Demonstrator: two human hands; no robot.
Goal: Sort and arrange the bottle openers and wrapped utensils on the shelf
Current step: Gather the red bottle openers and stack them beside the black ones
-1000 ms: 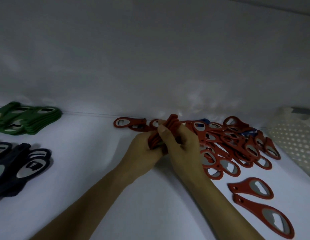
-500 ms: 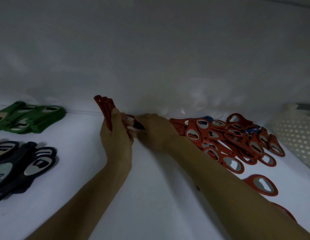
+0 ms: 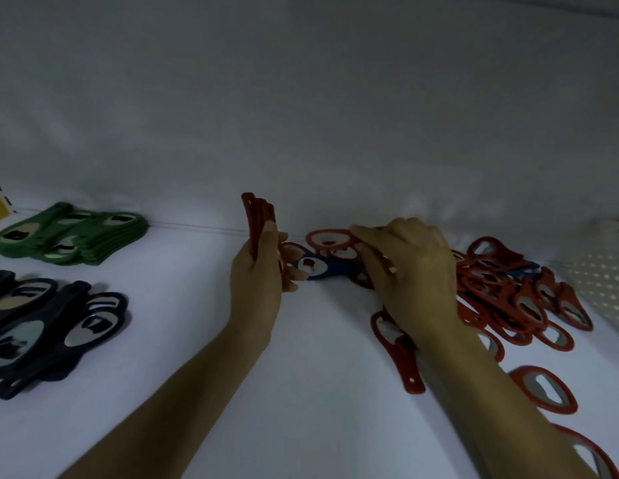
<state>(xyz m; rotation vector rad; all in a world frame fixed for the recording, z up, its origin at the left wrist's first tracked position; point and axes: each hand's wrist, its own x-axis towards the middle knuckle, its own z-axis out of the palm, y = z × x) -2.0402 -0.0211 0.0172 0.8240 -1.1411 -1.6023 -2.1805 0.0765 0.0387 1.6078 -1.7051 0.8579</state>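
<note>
My left hand (image 3: 258, 285) grips a stack of red bottle openers (image 3: 256, 216), held on edge and upright above the white shelf (image 3: 197, 357). My right hand (image 3: 410, 271) reaches over the near end of the red pile (image 3: 508, 288), its fingers curled down on a red opener (image 3: 327, 238). A single blue opener (image 3: 321, 267) lies flat between the two hands. More loose red openers (image 3: 543, 388) lie at the front right. No wrapped utensils are in view.
A neat stack of green openers (image 3: 76, 236) sits at the back left, with a black stack (image 3: 42, 323) in front of it. A white perforated basket (image 3: 605, 281) stands at the right edge. The shelf's back wall rises just behind the piles.
My left hand still holds the red stack upright. My right hand has moved right onto the pile and now touches a red opener. A blue opener has come into view between the hands.
</note>
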